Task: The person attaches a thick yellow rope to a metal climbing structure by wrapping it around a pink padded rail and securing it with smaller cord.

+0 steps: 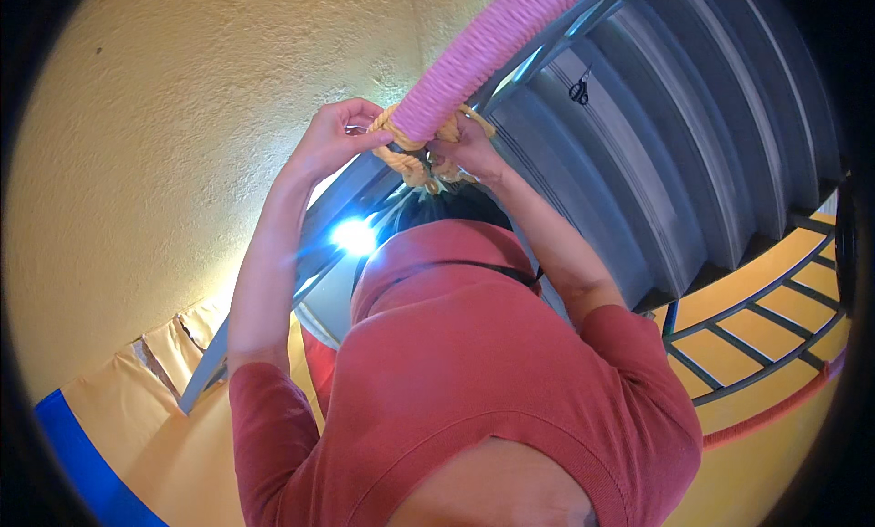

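A curved handrail wrapped in pink cord (483,44) runs down to a loop of thick yellow rope (401,158), whose frayed ends hang below. My left hand (339,140) is at the left side of the rail, thumb and fingers pinched on the yellow rope. My right hand (468,152) grips the rope on the other side of the rail, its fingertips partly hidden behind the rope and rail. Black scissors (580,88) lie on a grey step to the upper right.
Grey stairs (674,135) curve down the right, beside a metal railing (756,308) and a red-wrapped rail (766,416). A textured yellow wall (146,163) rises at left. A bright light (354,235) shines below my hands. A blue band (82,445) is at lower left.
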{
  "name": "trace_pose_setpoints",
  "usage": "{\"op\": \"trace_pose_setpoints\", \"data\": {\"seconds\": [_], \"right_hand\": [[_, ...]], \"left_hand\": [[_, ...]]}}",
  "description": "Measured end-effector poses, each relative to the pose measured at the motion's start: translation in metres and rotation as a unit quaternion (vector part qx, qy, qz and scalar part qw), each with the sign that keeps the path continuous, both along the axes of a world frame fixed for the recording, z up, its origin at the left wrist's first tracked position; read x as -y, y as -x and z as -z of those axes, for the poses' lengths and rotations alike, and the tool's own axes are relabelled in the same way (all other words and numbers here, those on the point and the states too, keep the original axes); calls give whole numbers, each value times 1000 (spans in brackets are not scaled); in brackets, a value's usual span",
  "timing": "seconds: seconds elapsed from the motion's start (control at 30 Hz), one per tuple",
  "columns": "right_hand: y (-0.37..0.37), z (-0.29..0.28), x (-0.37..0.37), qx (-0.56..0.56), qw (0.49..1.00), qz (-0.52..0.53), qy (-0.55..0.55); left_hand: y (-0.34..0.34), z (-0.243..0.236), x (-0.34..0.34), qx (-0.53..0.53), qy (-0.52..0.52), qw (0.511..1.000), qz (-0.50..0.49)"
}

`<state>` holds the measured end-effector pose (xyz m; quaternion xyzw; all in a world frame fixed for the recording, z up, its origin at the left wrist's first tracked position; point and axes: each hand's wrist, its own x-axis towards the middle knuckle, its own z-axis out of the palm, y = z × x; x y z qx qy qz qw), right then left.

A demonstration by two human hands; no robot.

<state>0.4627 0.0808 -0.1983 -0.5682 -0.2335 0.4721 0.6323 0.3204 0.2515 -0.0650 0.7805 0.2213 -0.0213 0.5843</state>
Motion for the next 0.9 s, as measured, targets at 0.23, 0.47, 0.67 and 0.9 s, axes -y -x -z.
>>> {"op": "trace_pose_setpoints", "data": {"seconds": [0.23, 0.47, 0.67, 0.9], "right_hand": [[0, -45, 0, 82, 995, -60, 5], [-6, -61, 26, 88, 985, -139, 56], [-15, -63, 57, 127, 971, -168, 116], [-46, -1, 154, 190, 945, -151, 218]], "left_hand": [[-4, 4, -12, -27, 46, 998, 29], [-12, 6, -13, -19, -51, 998, 9], [-17, -11, 1, -8, -172, 985, -1], [-20, -4, 1, 6, -171, 985, 15]]}}
